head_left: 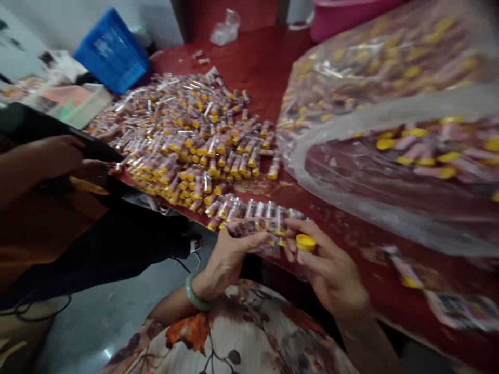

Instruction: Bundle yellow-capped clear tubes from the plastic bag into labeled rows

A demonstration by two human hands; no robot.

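Note:
My left hand [230, 254], with a green bangle on its wrist, holds a row of small clear tubes with yellow caps [261, 221] at the near edge of the red table [268, 57]. My right hand [329, 265] grips the other end of that row and pinches one yellow-capped tube [305, 242] between thumb and fingers. A large heap of the same tubes [187, 135] covers the table just beyond my hands.
A big clear plastic bag full of tubes [393, 119] lies at the right. Another person's hand [58, 156] works at the left edge. A blue crate [111, 49] and a pink tub [343, 15] stand at the back. Loose packets [448, 306] lie near right.

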